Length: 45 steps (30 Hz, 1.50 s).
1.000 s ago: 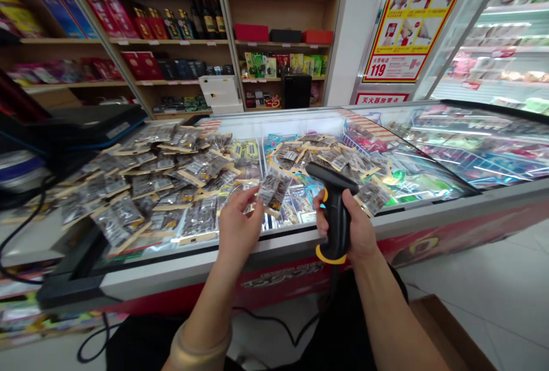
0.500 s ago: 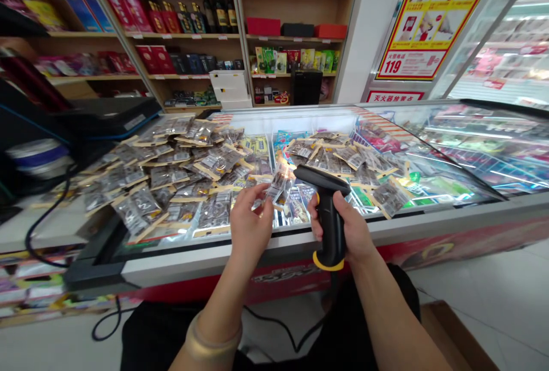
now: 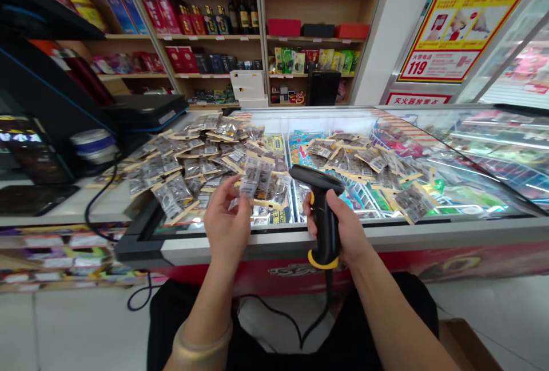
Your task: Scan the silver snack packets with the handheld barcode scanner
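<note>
My left hand (image 3: 229, 216) pinches a small clear packet (image 3: 253, 172) between thumb and fingertips, raised above the glass top of the freezer. Dark contents and a printed label show through the film. In my right hand (image 3: 345, 225) is a black barcode scanner (image 3: 326, 216) with yellow trim, gripped by its handle, its head toward the packet but apart from it. Many similar packets lie in a heap (image 3: 201, 148) beyond and left of my left hand. A second group of packets (image 3: 355, 159) spreads out behind the scanner.
The chest freezer (image 3: 398, 232) runs across in front of me. A dark checkout machine (image 3: 47, 91) and a tape roll (image 3: 94, 145) stand at the left. The scanner's cable (image 3: 274, 308) loops down between my legs. An open cardboard box (image 3: 463, 345) sits on the floor at right.
My left hand has moved left with the packet, away from the scanner head. A warm glow on the packet is gone. The view has turned a little to the left.
</note>
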Available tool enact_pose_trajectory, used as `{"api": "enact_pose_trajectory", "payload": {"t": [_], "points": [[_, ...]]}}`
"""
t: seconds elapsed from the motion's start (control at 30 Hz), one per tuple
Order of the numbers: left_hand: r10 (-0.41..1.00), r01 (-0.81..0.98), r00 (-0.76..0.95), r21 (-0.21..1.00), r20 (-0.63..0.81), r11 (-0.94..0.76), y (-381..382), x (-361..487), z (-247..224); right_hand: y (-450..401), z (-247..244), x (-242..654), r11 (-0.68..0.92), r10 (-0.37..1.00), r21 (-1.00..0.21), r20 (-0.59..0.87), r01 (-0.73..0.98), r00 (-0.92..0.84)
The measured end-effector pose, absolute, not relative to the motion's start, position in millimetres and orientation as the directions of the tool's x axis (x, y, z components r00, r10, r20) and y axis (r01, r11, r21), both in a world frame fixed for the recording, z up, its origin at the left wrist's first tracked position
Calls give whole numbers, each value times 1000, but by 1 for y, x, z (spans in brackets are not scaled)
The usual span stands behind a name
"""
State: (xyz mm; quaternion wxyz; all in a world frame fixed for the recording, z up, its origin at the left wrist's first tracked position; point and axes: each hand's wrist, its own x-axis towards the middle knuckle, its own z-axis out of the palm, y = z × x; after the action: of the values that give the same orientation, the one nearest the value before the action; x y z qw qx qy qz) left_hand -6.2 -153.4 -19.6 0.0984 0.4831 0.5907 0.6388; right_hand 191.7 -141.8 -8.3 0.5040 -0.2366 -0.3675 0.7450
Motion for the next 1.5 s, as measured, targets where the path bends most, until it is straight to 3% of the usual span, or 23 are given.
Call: {"api": "enact_pose_trajectory", "payload": {"t": [0.1,0.2,0.27,0.37,0.6,0.8,1.03,1.17,1.37,1.5], "points": [[650,653,-500,742,571,-150,-156,-31,-22,-139,-6,164,-267,897,-801,-3,-536,-442],[640,873,-355,486,682,-34,-159,-36,-25,-136,-5,145,-293,888,-842,-62,-454,-456],[686,933,-241,358,687,-30,-161,-32,-27,-135,-6,139,-307,892,-865,-116,-398,-437],[755,961,-164,277,635,-24,-163,-26,-27,-135,-6,137,-325,898,-881,-173,-345,-405],[778,958,-203,284,595,33,-164,-25,-24,-137,-4,139,-340,891,-896,-209,-285,-404],[755,945,-256,320,604,64,-161,-28,-29,-133,-7,135,-302,906,-875,-140,-379,-399],[685,944,-209,326,698,-44,-159,-32,-27,-149,-9,156,-93,957,-817,85,-570,-277],[623,934,-239,352,745,-63,-155,-21,-25,-164,-14,197,13,980,-805,129,-593,-153],[633,881,-118,375,765,-290,-141,48,-19,-178,-24,276,188,981,-799,133,-572,138],[711,746,85,428,698,-510,-123,119,-14,-182,-29,326,279,941,-797,114,-536,319]]}}
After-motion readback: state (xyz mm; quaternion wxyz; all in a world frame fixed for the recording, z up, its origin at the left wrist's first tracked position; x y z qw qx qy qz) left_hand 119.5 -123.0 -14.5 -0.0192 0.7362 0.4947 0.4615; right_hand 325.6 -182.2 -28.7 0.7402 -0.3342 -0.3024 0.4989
